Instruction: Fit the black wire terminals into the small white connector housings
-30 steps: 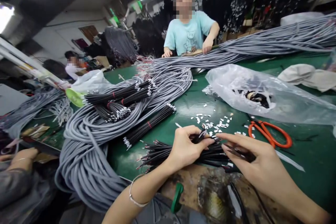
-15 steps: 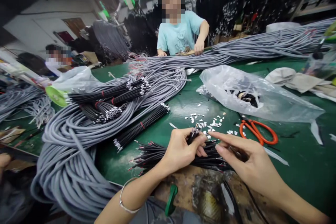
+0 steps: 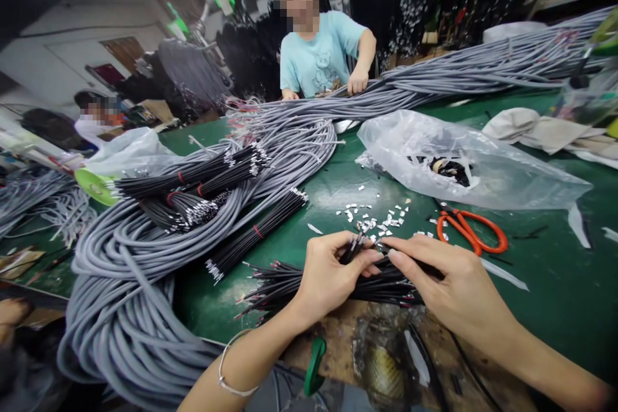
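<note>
My left hand [image 3: 333,273] is closed round a small bunch of black cables [image 3: 356,246], their stripped ends showing above the thumb. Just to its right, my right hand [image 3: 439,270] has thumb and forefinger brought together near those ends. A slim dark thing lies under its palm, mostly hidden, and I cannot make out what it is. Below both hands a loose heap of black cables [image 3: 280,286] with some red tips rests on the table. Small white label-like pieces [image 3: 381,222] lie scattered just beyond my fingertips.
Orange-handled scissors [image 3: 473,232] lie at the right, before a clear plastic bag [image 3: 463,167] with dark bits. Thick grey cable coils [image 3: 140,270] fill the left, with tied black cable bundles [image 3: 261,232] on and beside them. Across the table [image 3: 555,283] a person [image 3: 321,55] handles grey cables.
My right hand has moved left toward the cable ends, and its thumb and forefinger have come together. My left hand still holds its bunch. The whole view has shifted slightly.
</note>
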### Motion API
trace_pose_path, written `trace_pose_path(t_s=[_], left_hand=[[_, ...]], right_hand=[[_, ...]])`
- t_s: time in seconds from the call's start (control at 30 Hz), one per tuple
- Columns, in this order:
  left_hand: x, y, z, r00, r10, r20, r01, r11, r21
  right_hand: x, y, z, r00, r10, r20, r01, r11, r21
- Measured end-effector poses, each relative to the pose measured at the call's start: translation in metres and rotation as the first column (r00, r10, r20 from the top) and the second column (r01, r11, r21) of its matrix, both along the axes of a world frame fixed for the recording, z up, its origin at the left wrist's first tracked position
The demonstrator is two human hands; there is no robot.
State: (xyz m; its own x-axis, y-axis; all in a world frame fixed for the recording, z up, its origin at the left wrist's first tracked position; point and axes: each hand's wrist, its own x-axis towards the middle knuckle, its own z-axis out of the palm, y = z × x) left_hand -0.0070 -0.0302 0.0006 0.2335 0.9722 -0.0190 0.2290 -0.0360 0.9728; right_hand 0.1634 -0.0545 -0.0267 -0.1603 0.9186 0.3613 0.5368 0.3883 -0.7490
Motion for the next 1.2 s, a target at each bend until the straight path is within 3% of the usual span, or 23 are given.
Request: trace_pose_path(t_s=[0.43, 0.67, 0.9, 1.03, 1.2], left_hand=[[-0.003, -0.001, -0.003, 0.999, 0.030, 0.011, -0.031, 0.999, 0.024], [-0.008, 0.007, 0.004, 0.985, -0.167, 0.051, 0.171, 0.980, -0.102], [-0.012, 0.010, 0.008, 0.929, -0.369, 0.017, 0.368, 0.920, -0.136], [-0.010, 0.007, 0.012, 0.917, -0.397, -0.034, 0.389, 0.911, -0.133], [-0.010, 0.006, 0.014, 0.919, -0.393, -0.037, 0.384, 0.912, -0.144]], right_hand=[[-0.003, -0.001, -0.001, 0.999, -0.027, 0.019, 0.026, 0.999, 0.038], [-0.002, -0.001, 0.004, 0.999, -0.030, 0.037, 0.027, 0.996, 0.080], [0.002, 0.001, 0.007, 0.992, -0.011, -0.124, 0.019, 0.998, 0.061], [0.002, 0.000, 0.006, 0.976, 0.142, -0.166, -0.126, 0.987, 0.104], [0.002, 0.000, 0.006, 0.972, 0.185, -0.143, -0.157, 0.969, 0.191]])
